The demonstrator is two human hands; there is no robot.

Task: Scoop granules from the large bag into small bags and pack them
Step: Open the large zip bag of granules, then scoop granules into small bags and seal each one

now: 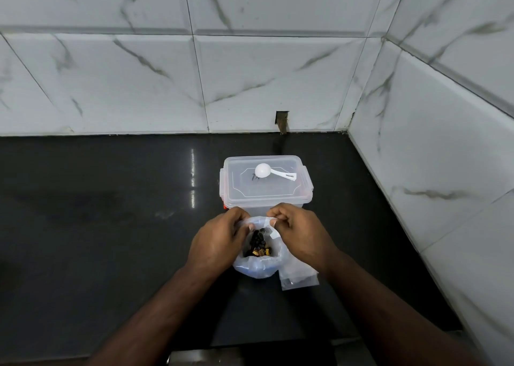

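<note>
A clear plastic bag (257, 268) stands on the black counter, its mouth spread wide, with dark and orange granules (258, 245) inside. My left hand (218, 242) grips the bag's left rim. My right hand (297, 231) pinches the right rim between thumb and fingers. Just behind the bag stands a clear lidded container (264, 196), and a white scoop (274, 171) lies on its lid. Small flat clear bags (299, 279) lie on the counter under my right wrist, partly hidden.
The black counter (111, 226) runs to a white marbled tile wall (194, 73) at the back and another wall (445, 171) on the right. The counter's front edge (250, 346) is near my forearms.
</note>
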